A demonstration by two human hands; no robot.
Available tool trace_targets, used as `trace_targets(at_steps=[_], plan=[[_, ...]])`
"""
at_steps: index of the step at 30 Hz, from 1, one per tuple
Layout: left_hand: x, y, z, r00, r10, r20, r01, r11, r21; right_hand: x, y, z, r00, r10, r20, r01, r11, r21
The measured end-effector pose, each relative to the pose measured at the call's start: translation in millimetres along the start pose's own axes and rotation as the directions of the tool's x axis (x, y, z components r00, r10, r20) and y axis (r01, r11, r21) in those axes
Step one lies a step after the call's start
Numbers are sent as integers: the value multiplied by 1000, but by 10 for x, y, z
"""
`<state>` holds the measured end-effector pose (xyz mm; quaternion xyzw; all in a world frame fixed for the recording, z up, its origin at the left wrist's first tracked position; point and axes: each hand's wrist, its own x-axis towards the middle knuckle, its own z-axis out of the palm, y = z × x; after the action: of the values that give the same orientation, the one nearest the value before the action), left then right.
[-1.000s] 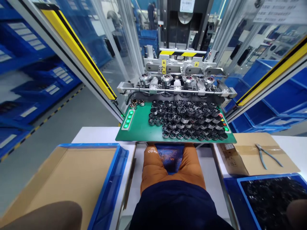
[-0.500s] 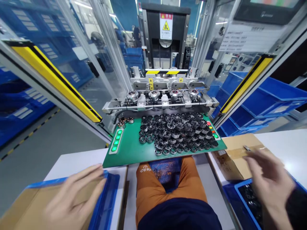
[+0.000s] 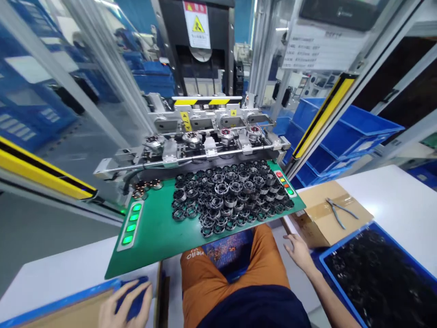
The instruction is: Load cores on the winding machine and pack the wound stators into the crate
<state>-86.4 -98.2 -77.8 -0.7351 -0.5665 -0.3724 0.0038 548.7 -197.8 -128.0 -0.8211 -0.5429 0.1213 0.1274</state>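
My left hand [image 3: 126, 306] is at the lower left, over the corner of a blue bin [image 3: 114, 284] lined with cardboard. Its fingers are bent and spread, holding nothing. At the right of my lap, my right hand [image 3: 298, 253] has its fingers apart beside the edge of the right-hand table, with nothing in it. In front of me, a green work plate [image 3: 160, 237] carries stacked rows of black ring-shaped motor cores [image 3: 221, 187]. Several copper-wound cores [image 3: 139, 193] sit at its far left corner. Wire cutters or pliers [image 3: 336, 210] lie on a cardboard box [image 3: 319, 205] at the right.
Behind the plate stands a machine with a metal fixture bar [image 3: 210, 152] holding several cores. Yellow strips [image 3: 324, 116] flank it. A blue crate [image 3: 385, 273] of black parts is at the right, with stacked blue bins [image 3: 348, 127] beyond. Green-lit buttons [image 3: 131, 225] line the plate's left.
My right hand has moved left and down from above the cardboard box to beside my lap, uncovering the pliers. My left hand stays over the bin. The camera view has turned to the right.
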Motion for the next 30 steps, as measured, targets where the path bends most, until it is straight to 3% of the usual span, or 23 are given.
trace_targets(at_steps=[3,5,7,10,14,19,23,30], plan=[[-405,44,319,971,-55,232,60,998,-17,-83,105,244,994,75,78,-63,988,-138],[-705,72,517,907,-127,401,92,990,105,-127,175,345,987,76,141,-45,977,-209],[-978,89,636,857,-183,482,106,977,183,-161,219,423,976,61,208,-2,962,-272],[-1257,86,664,790,-221,571,107,968,225,-185,247,510,957,40,287,70,928,-366],[-1353,59,619,731,-251,635,113,962,249,-71,302,570,940,22,339,141,883,-448],[-1181,-26,659,705,-192,683,63,976,209,356,380,561,935,-57,351,219,869,-443],[-1033,-165,713,712,-103,694,-20,986,167,643,431,515,912,-180,368,325,866,-380],[-1090,-294,819,762,-49,645,-87,980,177,712,535,609,884,-254,391,398,849,-348]])
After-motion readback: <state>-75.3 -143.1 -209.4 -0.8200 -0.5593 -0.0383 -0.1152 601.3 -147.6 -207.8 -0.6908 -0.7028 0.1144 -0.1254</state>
